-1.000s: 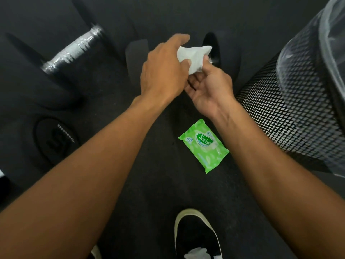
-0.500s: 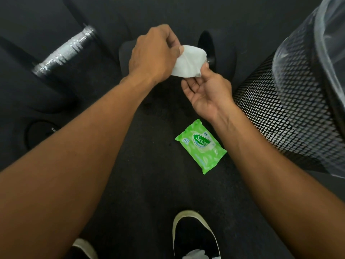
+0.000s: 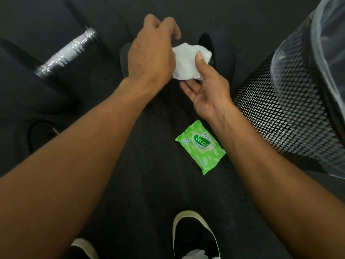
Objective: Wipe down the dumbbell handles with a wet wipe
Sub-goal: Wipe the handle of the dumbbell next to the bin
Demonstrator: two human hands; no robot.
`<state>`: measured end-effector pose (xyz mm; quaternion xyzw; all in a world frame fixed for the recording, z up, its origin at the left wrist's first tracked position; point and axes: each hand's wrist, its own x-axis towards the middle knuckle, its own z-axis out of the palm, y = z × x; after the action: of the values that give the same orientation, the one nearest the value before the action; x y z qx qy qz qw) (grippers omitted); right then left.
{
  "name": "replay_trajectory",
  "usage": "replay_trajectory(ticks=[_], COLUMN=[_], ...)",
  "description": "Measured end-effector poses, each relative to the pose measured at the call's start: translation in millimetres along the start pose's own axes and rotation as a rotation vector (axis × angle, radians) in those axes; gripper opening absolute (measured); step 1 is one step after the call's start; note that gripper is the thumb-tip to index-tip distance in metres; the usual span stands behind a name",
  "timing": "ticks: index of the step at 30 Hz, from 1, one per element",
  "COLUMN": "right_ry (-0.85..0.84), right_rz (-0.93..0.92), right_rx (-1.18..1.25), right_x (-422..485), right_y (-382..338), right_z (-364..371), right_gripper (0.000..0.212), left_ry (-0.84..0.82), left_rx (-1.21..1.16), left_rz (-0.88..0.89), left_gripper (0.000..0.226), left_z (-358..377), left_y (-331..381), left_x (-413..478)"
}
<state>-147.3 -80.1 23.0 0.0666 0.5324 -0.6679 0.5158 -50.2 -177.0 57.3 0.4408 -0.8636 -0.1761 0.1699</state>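
Dark rubber gym floor (image 3: pixel 153 184) fills the view, and the green wet wipe pack (image 3: pixel 200 146) lying flat on it serves as the landmark. Above the pack, both hands meet around a single white wet wipe (image 3: pixel 186 62). The right hand (image 3: pixel 207 90) lies palm up with its thumb pressed on the wipe's right edge and its other fingers loosely spread beneath. The left hand (image 3: pixel 151 55) comes over from the left, knuckles up; its fingers curl against the wipe's left side, though how tightly they pinch is hidden behind the hand.

Compared with 0.5 s ago, the wipe is more bunched and sits lower in the right palm, and the left hand has rolled further over it. 1 s ago it was a small wad pinched between both hands. That looks like the wipe being folded into a pad, so wiping has probably not begun.

Far left of the pack and higher lies a dumbbell with a knurled chrome handle (image 3: pixel 65 55), untouched. A second dumbbell (image 3: pixel 222 58) sits directly above the pack, mostly hidden behind the hands. Right of the pack stands a black mesh bin (image 3: pixel 280 109) with a clear liner.
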Motion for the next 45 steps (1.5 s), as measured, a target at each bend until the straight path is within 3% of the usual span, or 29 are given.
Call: replay_trajectory(ticks=[2, 4, 7, 10, 18, 24, 26, 28, 30, 32, 34, 39, 45], right_ry=[0.019, 0.011, -0.015, -0.045, -0.113, 0.153, 0.213, 0.217, 0.189, 0.167, 0.151, 0.213, 0.264], right_rz=[-0.029, -0.044, -0.051, -0.042, -0.093, -0.27, -0.278, -0.206, -0.157, -0.203, -0.265, -0.257, -0.234], right_rx=[0.004, 0.01, 0.005, 0.007, -0.222, -0.475, -0.47, -0.395, -0.363, -0.447, -0.506, -0.472, -0.446], right_x=[-0.5, -3.0, -7.3, -10.7, -20.6, -35.6, -34.7, -29.4, -22.7, -16.0, -8.9, 1.3, 8.1], right_y=[-0.2, 0.1, 6.3, 12.4, 18.3, 26.7, 25.3, 22.3, 20.5, 19.5, 17.5, 11.6, 8.3], right_z=[2.0, 5.2, 8.6, 5.6, -20.0, -52.1, -59.3, -61.6, -60.8, -58.5, -56.1, -51.3, -49.8], right_gripper=[0.021, 0.031, 0.048, 0.041, 0.039, 0.026, 0.036, 0.061, 0.088, 0.097, 0.09, 0.062, 0.053], left_ry=[0.016, -0.092, -0.182, -0.183, -0.142, 0.056, 0.027, -0.049, -0.207, -0.41, -0.523, -0.603, -0.406], left_rx=[-0.009, -0.083, -0.236, -0.34, -0.208, 0.099, 0.214, 0.311, 0.378, 0.38, 0.313, 0.24, 0.323], left_rz=[0.053, 0.042, -0.098, -0.195, -0.226, -0.021, 0.046, 0.076, 0.141, 0.239, 0.246, 0.242, 0.369], left_gripper=[0.02, 0.022, 0.03, 0.033, 0.023, 0.028, 0.031, 0.031, 0.034, 0.034, 0.032, 0.04, 0.044], left_z=[-1.2, 1.2, 3.5, 3.8, 14.9, 13.3, 17.2, 26.5, 40.4, 55.7, 64.4, 64.7, 58.2], left_y=[5.0, 11.9, 17.8, 18.7, 19.2, 14.7, 14.4, 18.1, 22.9, 23.1, 18.6, 12.4, 9.6], left_x=[-7.4, -13.8, -18.8, -14.2, 5.8, 24.1, 30.4, 35.0, 37.4, 39.7, 48.6, 66.4, 46.5])
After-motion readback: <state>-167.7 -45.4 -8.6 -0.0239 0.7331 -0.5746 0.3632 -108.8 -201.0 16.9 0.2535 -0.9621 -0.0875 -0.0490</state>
